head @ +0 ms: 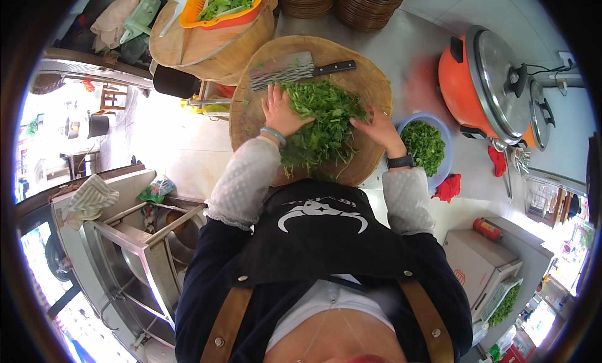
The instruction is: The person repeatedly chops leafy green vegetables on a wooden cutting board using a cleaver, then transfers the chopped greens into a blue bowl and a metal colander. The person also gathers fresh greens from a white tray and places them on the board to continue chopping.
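A loose heap of leafy green herbs, probably coriander [324, 121], lies on a round wooden chopping block [371, 161]. My left hand [284, 116] touches the heap's left side, fingers spread and thumb reaching across the leaves. On the right side, my right hand [378, 130] cups the edge with thumb and fingers apart; some fingertips are hidden by leaves. A cleaver [282, 71] with a black handle lies flat on the far part of the block, just beyond my left fingers. Thin stems trail toward my apron.
Right of the block stands a light-blue bowl [449, 149] of chopped greens, beside a red cloth [447, 188]. Farther right is a large orange cooker [452, 88]. A wooden tub [211, 57] carries an orange basket [188, 15] of leaves. Stacked brown plates [367, 10] stand behind.
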The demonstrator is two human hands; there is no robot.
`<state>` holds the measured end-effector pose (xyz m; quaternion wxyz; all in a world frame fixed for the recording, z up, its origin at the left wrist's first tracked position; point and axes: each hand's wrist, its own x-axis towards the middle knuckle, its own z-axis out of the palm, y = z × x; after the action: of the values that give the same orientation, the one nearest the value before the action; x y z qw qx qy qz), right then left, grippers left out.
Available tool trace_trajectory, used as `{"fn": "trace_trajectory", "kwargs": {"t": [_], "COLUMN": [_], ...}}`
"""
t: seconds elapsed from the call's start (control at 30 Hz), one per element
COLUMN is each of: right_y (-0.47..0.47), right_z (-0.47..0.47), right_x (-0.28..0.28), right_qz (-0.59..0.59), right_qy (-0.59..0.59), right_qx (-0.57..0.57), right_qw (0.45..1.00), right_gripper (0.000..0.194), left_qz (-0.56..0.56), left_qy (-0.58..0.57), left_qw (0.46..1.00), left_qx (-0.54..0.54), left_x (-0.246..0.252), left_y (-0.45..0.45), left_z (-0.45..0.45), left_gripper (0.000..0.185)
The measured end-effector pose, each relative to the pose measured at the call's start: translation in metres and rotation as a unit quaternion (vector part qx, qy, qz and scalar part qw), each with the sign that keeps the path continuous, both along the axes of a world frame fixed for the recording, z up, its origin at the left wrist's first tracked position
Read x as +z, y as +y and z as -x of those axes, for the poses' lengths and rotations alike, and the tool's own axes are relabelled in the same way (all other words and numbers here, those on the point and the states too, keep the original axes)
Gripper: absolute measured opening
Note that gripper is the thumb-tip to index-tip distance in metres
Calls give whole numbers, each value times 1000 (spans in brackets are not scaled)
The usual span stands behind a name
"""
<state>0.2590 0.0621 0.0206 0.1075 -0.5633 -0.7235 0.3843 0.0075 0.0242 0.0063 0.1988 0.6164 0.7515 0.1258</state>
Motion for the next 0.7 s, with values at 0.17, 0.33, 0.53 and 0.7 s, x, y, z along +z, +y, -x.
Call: {"fn": "trace_trajectory", "kwargs": {"t": [0.17, 0.33, 0.53, 0.7], "right_y": [-5, -37, -65, -83], "right_z": [15, 23, 62, 101], "right_x": [-29, -34, -35, -54], "right_qz": [13, 79, 169, 214], "right_qy": [-18, 130, 205, 384], "right_qx": [19, 34, -92, -199], "right_qw": [1000, 988, 960, 876], "right_gripper": [89, 81, 30, 17], "left_qz": [127, 51, 23, 72], "left_qy": [-168, -262, -441, -264], "left_qw": [975, 959, 894, 957], "left_qx": [-68, -91, -80, -94], "left_x": [-30, -42, -26, 13], "left_y": [11, 0, -2, 4], "left_z": [38, 32, 7, 16], "left_gripper": [96, 84, 93, 105]}}
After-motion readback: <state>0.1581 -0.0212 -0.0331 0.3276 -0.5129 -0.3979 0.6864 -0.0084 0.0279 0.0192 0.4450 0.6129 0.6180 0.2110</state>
